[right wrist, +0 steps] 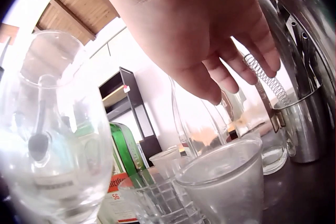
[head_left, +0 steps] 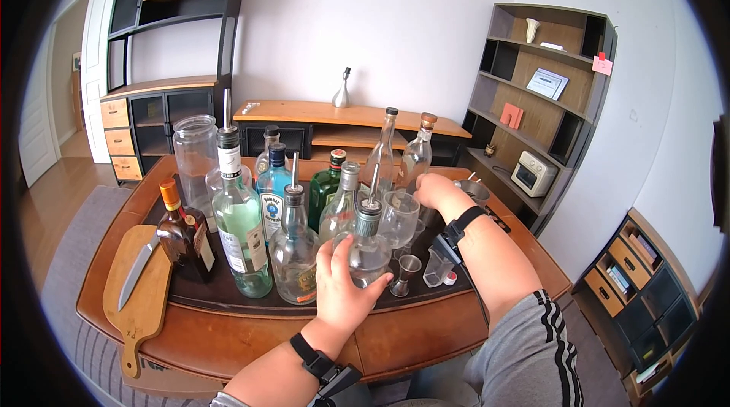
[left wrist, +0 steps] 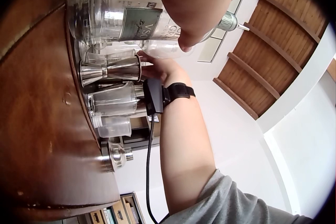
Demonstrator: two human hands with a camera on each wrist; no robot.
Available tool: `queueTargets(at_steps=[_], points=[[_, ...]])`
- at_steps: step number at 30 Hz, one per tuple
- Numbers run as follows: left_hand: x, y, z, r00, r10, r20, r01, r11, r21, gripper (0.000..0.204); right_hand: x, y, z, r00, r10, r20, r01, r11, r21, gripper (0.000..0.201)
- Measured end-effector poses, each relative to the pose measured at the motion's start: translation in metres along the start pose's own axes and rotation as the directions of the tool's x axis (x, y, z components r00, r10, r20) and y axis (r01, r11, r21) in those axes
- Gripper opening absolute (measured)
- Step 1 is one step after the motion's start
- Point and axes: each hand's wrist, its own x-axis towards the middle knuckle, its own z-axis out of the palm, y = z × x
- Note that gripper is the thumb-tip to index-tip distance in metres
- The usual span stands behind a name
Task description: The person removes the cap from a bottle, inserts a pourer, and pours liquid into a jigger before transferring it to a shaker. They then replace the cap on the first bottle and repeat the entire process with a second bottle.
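Note:
My left hand curls round a clear glass bottle with a metal pour spout, thumb and fingers on opposite sides. The bottle stands upright near the table's front edge; its label shows in the left wrist view. My right hand is stretched out over the glassware at the right of the table. In the right wrist view its loose fingers point down beside a metal coil spring at a metal cup of bar tools. A stemmed glass and a jigger stand between the hands.
Several bottles, among them a green one and a blue one, crowd the table. At left, a knife lies on a wooden board. A plastic cup stands below my right hand.

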Motion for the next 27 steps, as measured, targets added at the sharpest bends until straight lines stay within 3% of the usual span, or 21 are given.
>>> queueTargets(at_steps=[3, 7, 10, 13, 15, 20, 23, 27], points=[[0.000, 0.000, 0.000, 1.000, 0.001, 0.000, -0.001, 1.000, 0.003, 0.097, -0.030, -0.007, -0.016, 0.972, -0.001, -0.234, 0.044, 0.983, 0.178, 0.029], [0.000, 0.000, 0.000, 1.000, 0.005, -0.004, -0.005, 1.000, 0.001, 0.097, -0.058, -0.007, -0.025, 0.828, -0.160, -0.537, 0.249, 0.964, 0.097, 0.024], [0.000, 0.001, 0.000, 1.000, 0.012, -0.006, -0.012, 1.000, -0.004, 0.098, -0.090, -0.011, -0.043, 0.695, -0.197, -0.691, 0.371, 0.922, 0.110, 0.020], [0.000, 0.001, 0.000, 1.000, 0.006, -0.007, -0.006, 1.000, 0.001, 0.098, -0.124, -0.011, -0.066, 0.468, -0.248, -0.848, 0.482, 0.876, 0.009, 0.020], [-0.001, 0.000, 0.002, 1.000, 0.000, -0.010, 0.000, 1.000, 0.008, 0.098, -0.150, -0.005, -0.082, 0.366, -0.219, -0.905, 0.475, 0.880, -0.021, 0.021], [-0.001, 0.001, 0.001, 1.000, -0.006, -0.003, 0.006, 1.000, 0.003, 0.099, -0.205, 0.020, -0.106, 0.272, -0.093, -0.958, 0.448, 0.893, 0.040, 0.021], [-0.001, 0.000, 0.001, 1.000, -0.001, -0.002, 0.001, 1.000, 0.002, 0.099, -0.219, 0.031, -0.112, 0.314, -0.040, -0.948, 0.434, 0.894, 0.106, 0.020], [0.000, 0.001, 0.001, 1.000, 0.009, -0.005, -0.009, 1.000, 0.007, 0.098, -0.216, 0.039, -0.111, 0.330, -0.101, -0.938, 0.408, 0.912, 0.045, 0.020]])
